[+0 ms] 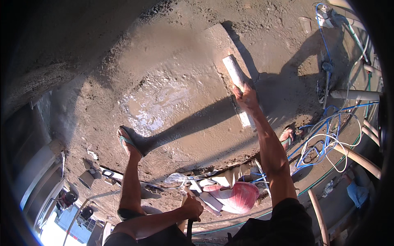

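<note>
Two bare hands at work over wet grey cement.

The right hand (246, 96) grips a long pale float (239, 88) lying flat on the wet cement (172, 102) (shiny in the middle). The left hand (193, 207) is closed around a dark handle (189, 229) low down near the person's knee. One foot in a sandal (128, 141) stands on the cement. Blue and white wires (324, 143) lie in a tangle to the right, and a pink hard hat (240, 197) sits below the slab's edge.

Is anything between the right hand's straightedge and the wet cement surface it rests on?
Nothing visible. The right hand grips the pale straightedge, which lies directly on the wet cement. The left hand holds a dark handle near the lower edge.
</note>
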### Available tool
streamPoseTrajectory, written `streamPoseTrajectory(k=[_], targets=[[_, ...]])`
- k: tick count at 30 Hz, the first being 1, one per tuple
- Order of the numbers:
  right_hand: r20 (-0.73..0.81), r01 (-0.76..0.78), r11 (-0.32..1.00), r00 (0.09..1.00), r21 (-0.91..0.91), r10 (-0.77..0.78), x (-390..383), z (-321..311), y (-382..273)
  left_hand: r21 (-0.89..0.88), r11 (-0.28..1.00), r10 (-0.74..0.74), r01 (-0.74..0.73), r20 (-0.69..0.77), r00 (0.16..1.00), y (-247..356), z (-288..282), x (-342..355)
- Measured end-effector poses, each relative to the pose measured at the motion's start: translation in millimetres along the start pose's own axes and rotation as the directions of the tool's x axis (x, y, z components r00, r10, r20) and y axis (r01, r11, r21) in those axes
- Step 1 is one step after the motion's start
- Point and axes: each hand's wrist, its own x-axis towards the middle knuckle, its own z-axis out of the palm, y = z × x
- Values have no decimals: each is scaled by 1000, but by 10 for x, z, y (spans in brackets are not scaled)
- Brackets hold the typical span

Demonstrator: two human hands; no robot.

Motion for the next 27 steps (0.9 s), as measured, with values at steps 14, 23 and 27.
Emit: streamPoseTrajectory(k=[14, 23, 27], targets=[[-159, -507, 859, 856, -72, 492, 261, -1327, -743, 59, 998, 19, -17, -34, 999, -97, -61, -194], [-39, -454, 886, 888, 95, 459, 284, -619, -1111, 40, 999, -6, 6, 3, 1000, -305, -66, -371], [27, -390, 920, 921, 48, 389, 158, 181, -1085, 14, 1000, 13, -13, -7, 1000, -323, -63, -407]])
